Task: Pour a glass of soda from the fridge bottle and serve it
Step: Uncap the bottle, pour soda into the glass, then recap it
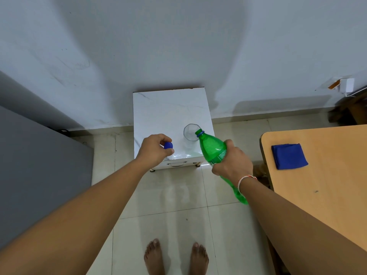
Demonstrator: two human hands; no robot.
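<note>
Glass (191,132) see-through, hard to make out on white table (158,108), can't tell if soda's in it | green bottle (213,148) tilted, open mouth at glass rim, base hidden behind wrist | right hand (232,162) grip wrapped round bottle | left hand (155,148) pinching blue cap (168,145) over table

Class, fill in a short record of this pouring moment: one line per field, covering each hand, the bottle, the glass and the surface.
left hand: holds the blue cap
right hand: grips the green bottle
bottle: uncapped, tilted, mouth at the glass rim
glass: clear, upright; contents cannot be told
surface: small white marble-top stand
nearby: blue cloth on wooden table
</note>
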